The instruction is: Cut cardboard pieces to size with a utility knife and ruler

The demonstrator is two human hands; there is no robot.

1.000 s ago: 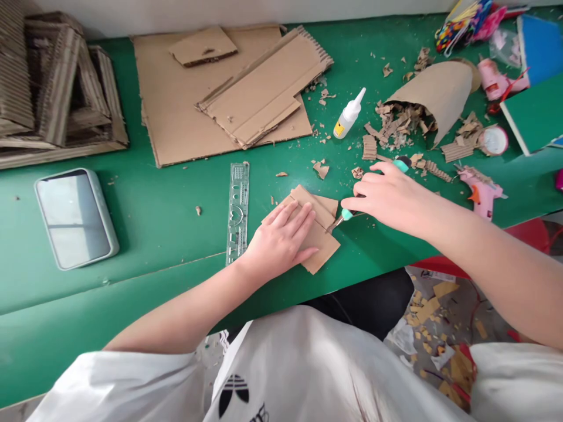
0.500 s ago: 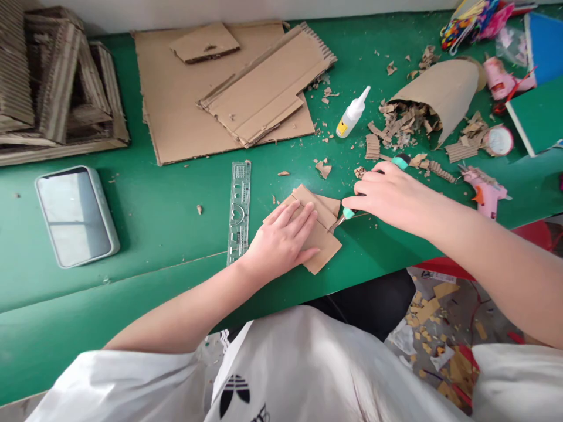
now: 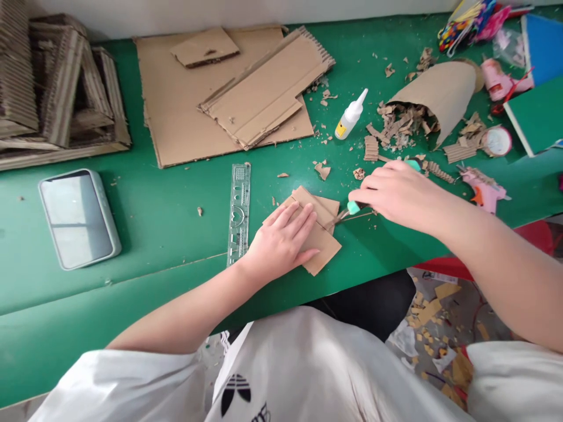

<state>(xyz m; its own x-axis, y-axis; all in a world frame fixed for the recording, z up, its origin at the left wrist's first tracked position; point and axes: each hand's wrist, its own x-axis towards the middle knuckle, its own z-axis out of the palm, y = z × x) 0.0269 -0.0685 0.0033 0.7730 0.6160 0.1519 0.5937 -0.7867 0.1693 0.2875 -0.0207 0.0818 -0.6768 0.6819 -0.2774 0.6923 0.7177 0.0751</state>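
Note:
My left hand [image 3: 281, 240] lies flat with fingers spread on a small piece of brown cardboard [image 3: 323, 243] near the front edge of the green table [image 3: 167, 234]. My right hand [image 3: 398, 193] is closed round a teal-handled craft knife [image 3: 353, 207]. Its blade tip sits at the right edge of the cardboard piece. A clear green ruler [image 3: 238, 205] lies just left of my left hand.
Large cardboard sheets [image 3: 229, 94] lie at the back. A stack of corrugated frames [image 3: 57, 88] stands far left, with a phone-like device [image 3: 79, 217] below it. A glue bottle [image 3: 349, 115], a cardboard cone with scraps [image 3: 435, 94] and a pink glue gun [image 3: 484, 190] are at right.
My right hand with the knife has drawn slightly to the right, away from the cardboard piece. My left hand has stayed pressed on the cardboard.

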